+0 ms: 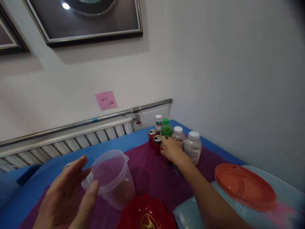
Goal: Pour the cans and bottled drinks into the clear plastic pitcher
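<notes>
My right hand (172, 149) reaches to the back of the table, its fingers closed round a red drink can (162, 145) that they mostly cover. Just left of it stand two more red cans, one at the front (156, 143) and one behind (152, 136). A green-capped bottle (166, 128) and a white-capped bottle (158, 122) are behind them. To the hand's right are two clear jars with white lids, a nearer one (193, 148) and a farther one (178, 133). My left hand (69, 194) is open, thumb and fingers apart, beside the handle of a clear plastic pitcher (111, 178).
A red scalloped dish (147, 214) sits at the front. An orange divided plate (245, 186) lies on a light blue surface (256, 171) at right. Purple sheeting (152, 181) covers part of the blue table (140, 135). A radiator (88, 140) and pipe (114, 115) run along the wall.
</notes>
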Demonstrator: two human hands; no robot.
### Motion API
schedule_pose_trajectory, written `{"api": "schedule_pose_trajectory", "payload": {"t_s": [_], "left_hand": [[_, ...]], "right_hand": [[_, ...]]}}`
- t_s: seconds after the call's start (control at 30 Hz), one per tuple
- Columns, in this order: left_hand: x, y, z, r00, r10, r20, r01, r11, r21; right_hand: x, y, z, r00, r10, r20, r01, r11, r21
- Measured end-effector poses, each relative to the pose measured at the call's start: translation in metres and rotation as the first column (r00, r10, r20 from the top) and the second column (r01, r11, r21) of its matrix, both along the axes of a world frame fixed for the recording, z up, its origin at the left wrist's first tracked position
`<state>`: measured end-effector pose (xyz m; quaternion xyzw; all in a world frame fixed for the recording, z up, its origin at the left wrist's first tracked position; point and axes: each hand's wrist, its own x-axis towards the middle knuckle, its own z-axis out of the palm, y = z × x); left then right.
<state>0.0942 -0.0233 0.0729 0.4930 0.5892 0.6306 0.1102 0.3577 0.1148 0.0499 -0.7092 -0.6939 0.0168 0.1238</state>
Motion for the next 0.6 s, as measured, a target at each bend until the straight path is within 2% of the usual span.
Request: {"api": "schedule_pose_trajectory", "payload": {"t_s": [0.07, 0.13, 0.2, 0.3, 0.4, 0.5, 0.6], "left_hand": [[0.003, 0.003, 0.000, 0.998, 0.016, 0.068, -0.019, 0.999, 0.038], [0.011, 0.001, 0.000, 0.998, 0.053, 0.020, -0.054, 0.993, 0.106], [0.023, -0.005, 0.001, 0.999, 0.025, -0.040, -0.021, 0.994, 0.107], [0.039, -0.012, 0.000, 0.986, -0.104, -0.129, 0.107, 0.994, 0.016], [0.047, -0.010, -0.010, 0.953, -0.206, -0.223, 0.205, 0.978, -0.029], [0.050, 0.000, -0.024, 0.899, -0.339, -0.276, 0.340, 0.939, -0.049], [0.055, 0.009, -0.035, 0.876, -0.432, -0.214, 0.435, 0.900, -0.037]], "right_hand": [[0.000, -0.007, 0.010, 1.000, 0.026, -0.012, -0.026, 1.000, 0.015], [-0.001, -0.017, 0.023, 0.995, 0.079, -0.064, -0.074, 0.995, 0.071], [-0.003, -0.028, 0.036, 0.970, 0.168, -0.173, -0.136, 0.973, 0.185], [-0.007, -0.048, 0.053, 0.877, 0.339, -0.340, -0.199, 0.901, 0.385], [-0.014, -0.070, 0.063, 0.769, 0.482, -0.419, -0.227, 0.819, 0.527], [-0.021, -0.091, 0.069, 0.681, 0.576, -0.453, -0.261, 0.768, 0.585], [-0.028, -0.108, 0.072, 0.605, 0.630, -0.487, -0.300, 0.747, 0.593]]}}
